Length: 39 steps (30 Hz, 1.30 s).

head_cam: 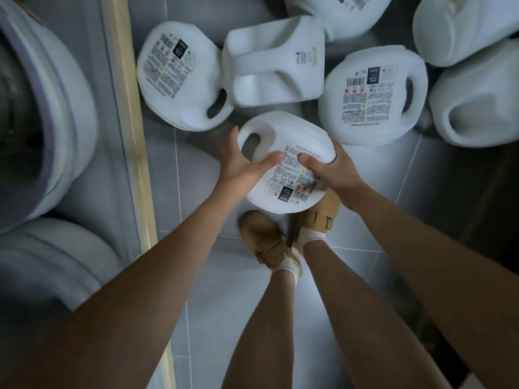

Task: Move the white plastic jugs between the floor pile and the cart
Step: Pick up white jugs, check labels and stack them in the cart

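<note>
— Which one have you got?
— The white jug (280,136) nearest my shoes (264,234), label up, held over the tiled floor (196,192). My left hand (244,161) grips its handle side, thumb laid across the label. My right hand (331,169) clamps the opposite edge, thumb on the label, fingers curled round the rim.
— And the others?
— The pile (275,63) lies just beyond it, along the floor's far edge. Two more jugs (50,108) sit past a pale rail (132,122) at my left.

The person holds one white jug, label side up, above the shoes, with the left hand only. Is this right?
Not quite: the head view shows both hands on it. The left hand and the right hand hold the white jug, label side up, above the shoes.
</note>
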### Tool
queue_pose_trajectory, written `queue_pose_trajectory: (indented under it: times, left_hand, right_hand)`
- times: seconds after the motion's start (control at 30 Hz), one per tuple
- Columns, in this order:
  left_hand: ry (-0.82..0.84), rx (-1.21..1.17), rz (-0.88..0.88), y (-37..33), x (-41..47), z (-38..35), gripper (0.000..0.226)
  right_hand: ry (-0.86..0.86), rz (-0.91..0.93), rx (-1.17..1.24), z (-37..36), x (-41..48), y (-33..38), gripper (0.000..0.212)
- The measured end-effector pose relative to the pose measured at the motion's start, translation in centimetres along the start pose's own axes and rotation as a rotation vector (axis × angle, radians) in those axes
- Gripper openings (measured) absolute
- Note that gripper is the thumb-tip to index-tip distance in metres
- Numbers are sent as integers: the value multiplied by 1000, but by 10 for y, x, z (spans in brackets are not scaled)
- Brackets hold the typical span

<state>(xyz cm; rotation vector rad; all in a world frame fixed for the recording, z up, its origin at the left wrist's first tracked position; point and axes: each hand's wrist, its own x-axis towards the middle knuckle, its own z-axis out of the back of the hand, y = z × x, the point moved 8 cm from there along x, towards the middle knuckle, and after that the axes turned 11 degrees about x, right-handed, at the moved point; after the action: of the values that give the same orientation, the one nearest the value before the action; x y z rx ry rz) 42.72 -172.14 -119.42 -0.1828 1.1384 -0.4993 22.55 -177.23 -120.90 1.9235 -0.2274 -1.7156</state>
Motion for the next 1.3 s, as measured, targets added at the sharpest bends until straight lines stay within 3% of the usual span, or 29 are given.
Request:
queue_pose_trajectory:
  times: [0.3,0.43,0.53,0.67,0.83,0.97,1.13,1.23,1.3]
  left_hand:
    - [-7,-22,-10,-68,-137,61,107]
    - [-40,-43,-47,-100,-204,96,101]
    - [-96,-86,-85,-120,-265,128,99]
    - [-112,-201,-107,-135,-348,165,111]
    - [-221,-294,-139,-141,-440,207,110]
    - [-327,-382,-123,-125,-503,220,113]
    - [-486,-520,-27,-92,-580,210,117]
    - [-633,-597,27,-66,-631,199,100]
    - [-715,-664,72,-48,-668,192,102]
  right_hand:
    - [31,70,-109,7,-134,95,52]
    - [52,100,-114,2,-200,140,67]
    - [64,144,-154,-3,-261,181,67]
    - [82,234,-251,-20,-347,231,80]
    - [109,306,-333,-40,-435,266,64]
    - [199,373,-432,-64,-495,281,89]
    - [381,403,-598,-84,-556,282,40]
    - [489,457,-725,-100,-594,275,35]
    - [552,478,-786,-113,-619,268,43]
